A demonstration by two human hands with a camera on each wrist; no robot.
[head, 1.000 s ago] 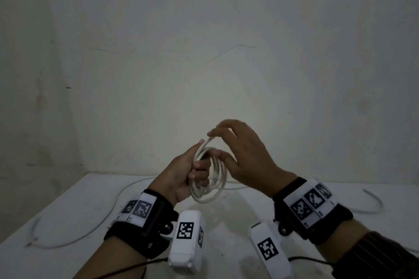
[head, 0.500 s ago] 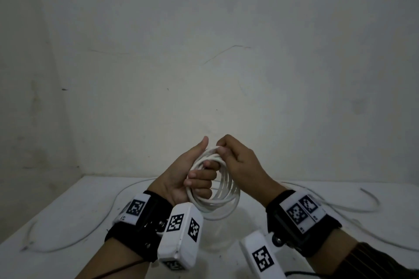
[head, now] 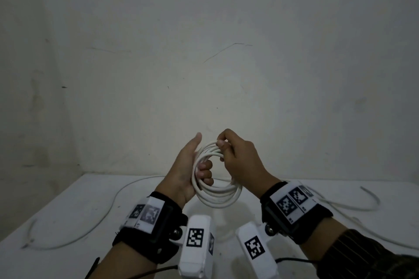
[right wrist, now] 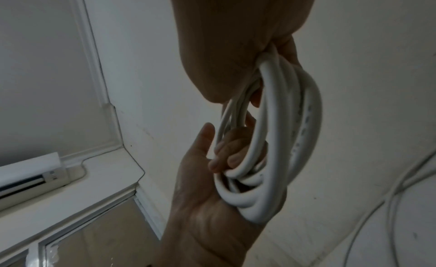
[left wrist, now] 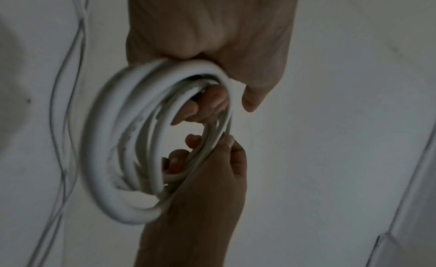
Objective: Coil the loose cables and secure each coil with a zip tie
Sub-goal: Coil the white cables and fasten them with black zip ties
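A white cable coil (head: 217, 196) of several loops hangs upright above the table, held between both hands. My left hand (head: 204, 172) grips its left side, fingers curled through the middle and thumb straight up. My right hand (head: 223, 145) pinches the top of the coil with thumb and fingers. In the left wrist view the coil (left wrist: 132, 140) hangs from my left hand (left wrist: 207, 107), and my right hand (left wrist: 224, 142) comes from below and pinches the loops. In the right wrist view the coil (right wrist: 271, 140) sits in my left hand (right wrist: 226, 157). No zip tie is in view.
A white table (head: 68, 210) stands against a plain wall. One loose thin cable (head: 113, 206) curves across its left side. Another loose cable (head: 362, 208) runs along the right. A window frame (right wrist: 94, 205) shows in the right wrist view.
My right hand, its fingers spread over the coil a second ago, has closed onto the top of the loops. The coil now hangs a little lower and wider.
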